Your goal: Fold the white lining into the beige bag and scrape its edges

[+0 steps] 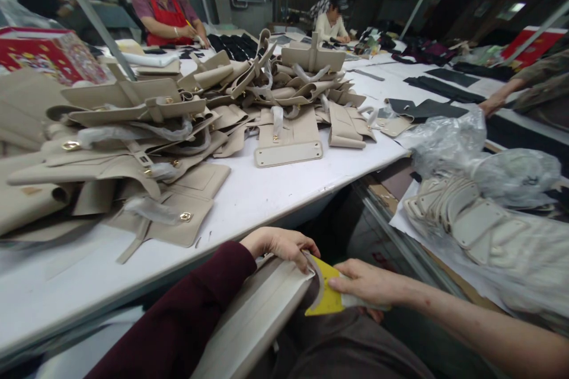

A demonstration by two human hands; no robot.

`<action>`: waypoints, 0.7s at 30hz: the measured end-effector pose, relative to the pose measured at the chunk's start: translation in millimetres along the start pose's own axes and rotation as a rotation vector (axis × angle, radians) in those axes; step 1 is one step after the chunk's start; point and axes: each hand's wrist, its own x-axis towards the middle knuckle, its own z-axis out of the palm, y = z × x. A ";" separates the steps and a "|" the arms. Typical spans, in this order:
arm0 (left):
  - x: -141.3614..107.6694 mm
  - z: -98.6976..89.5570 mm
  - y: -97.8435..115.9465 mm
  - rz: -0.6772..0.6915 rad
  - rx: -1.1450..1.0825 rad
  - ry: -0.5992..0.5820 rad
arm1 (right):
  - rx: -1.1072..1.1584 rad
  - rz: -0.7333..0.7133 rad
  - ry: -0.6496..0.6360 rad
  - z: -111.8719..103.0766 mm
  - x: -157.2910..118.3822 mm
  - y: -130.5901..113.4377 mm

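Below the table edge, my left hand (282,246) bends its fingers over the end of a long off-white panel (262,302), which slants across my lap. A grey-brown piece with a curved edge shows at that end. My right hand (368,282) is closed on a flat yellow piece (328,291) with a curved cut-out side, which lies against the panel's end. Something whitish sits under the right fingers, its kind unclear. Several beige leather bag pieces (288,133) with gold fittings and wrapped straps are heaped on the white table (262,195) ahead.
Right of me, off-white leather parts (475,219) lie with clear plastic bags (515,177) on a lower surface. A co-worker's hand (491,103) reaches over black pieces. Other people work across the table. A red box (48,53) stands at the left.
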 end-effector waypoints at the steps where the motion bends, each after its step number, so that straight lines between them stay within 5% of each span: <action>1: -0.3 -0.3 -0.1 0.001 0.011 0.006 | -0.008 0.001 0.003 0.9 3.9 -0.6; 21: -5.5 0.4 5.3 -0.022 0.102 0.099 | 0.294 0.115 0.042 42.6 19.2 4.2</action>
